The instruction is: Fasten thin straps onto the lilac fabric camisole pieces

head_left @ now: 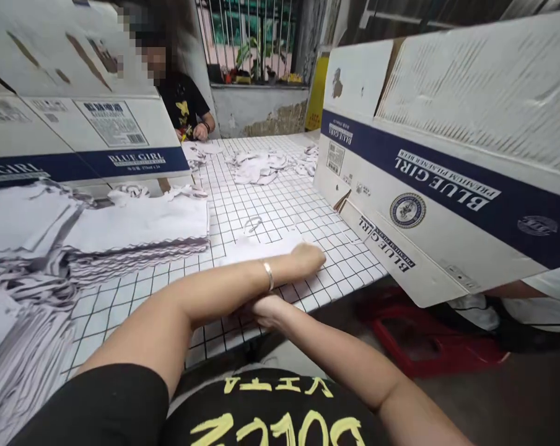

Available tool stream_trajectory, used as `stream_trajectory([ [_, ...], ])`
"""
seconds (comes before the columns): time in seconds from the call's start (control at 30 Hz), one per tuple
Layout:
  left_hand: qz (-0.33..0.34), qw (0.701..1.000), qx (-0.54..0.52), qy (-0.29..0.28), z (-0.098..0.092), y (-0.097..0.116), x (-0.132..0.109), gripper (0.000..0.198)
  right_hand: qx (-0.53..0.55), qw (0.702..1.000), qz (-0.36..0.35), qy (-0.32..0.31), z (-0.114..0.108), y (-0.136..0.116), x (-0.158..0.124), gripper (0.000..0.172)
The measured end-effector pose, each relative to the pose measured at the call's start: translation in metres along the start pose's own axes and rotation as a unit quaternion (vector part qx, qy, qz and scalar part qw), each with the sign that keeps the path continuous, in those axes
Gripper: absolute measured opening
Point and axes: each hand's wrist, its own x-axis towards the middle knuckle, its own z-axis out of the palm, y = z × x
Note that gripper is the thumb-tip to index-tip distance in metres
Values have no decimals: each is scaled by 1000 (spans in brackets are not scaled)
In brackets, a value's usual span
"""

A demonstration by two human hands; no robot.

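Observation:
My left hand [309,260] is closed at the right end of a white fabric piece [247,249] lying on the grid-patterned table [271,207]. Its curled fingers face away from me, so what is in them is hidden. The left forearm, with a silver bracelet [267,275], crosses over my right hand [267,311]. That hand is closed near the table's front edge, its fingertips partly covered by the left wrist. A small loop of white trimming [253,223] lies just beyond the fabric piece.
Stacked white fabric pieces [140,220] fill the table's left side, before an upright carton [135,133]. A large carton [428,167] leans over the right edge. Loose fabric [261,166] lies farther back. Another person [184,102] works at the far left. A red stool [414,337] stands below.

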Motion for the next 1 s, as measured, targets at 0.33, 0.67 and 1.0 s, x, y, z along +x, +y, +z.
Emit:
stream_trajectory([
  [0.33, -122, 980, -67, 144, 49, -98, -203, 28, -529, 704, -10, 474, -127, -39, -130, 26],
  [0.67, -27, 973, 24, 226, 74, -84, -216, 29, -522, 693, 99, 488, -150, -53, -145, 20],
  [1.0, -46, 991, -32, 125, 77, -63, -227, 30, -595, 612, 8, 521, -135, -49, -105, 15],
])
